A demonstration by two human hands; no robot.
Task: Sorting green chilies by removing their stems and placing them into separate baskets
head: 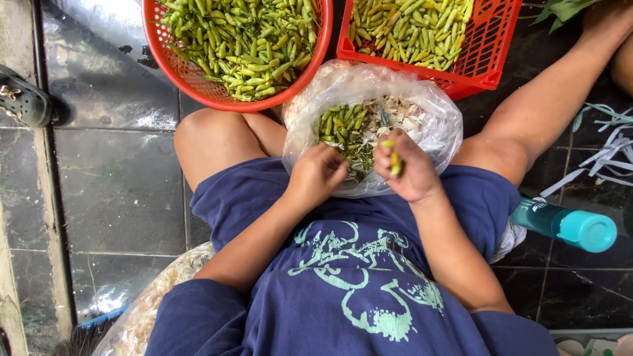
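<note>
Our right hand [410, 173] pinches a green chili [394, 160] over the plastic bag [435, 125] at twelve o'clock; our left hand [318, 175] curls closed, contents unclear. The chili looks light, slick and bendable, best gripped mid-body.

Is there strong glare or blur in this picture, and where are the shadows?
Head view: daylight glare whitens the dark glossy floor tiles at upper left; the clear plastic bag shines; soft shadow lies under the round orange basket; the left hand and right hand, holding a green chilli, look sharp, unblurred.
</note>
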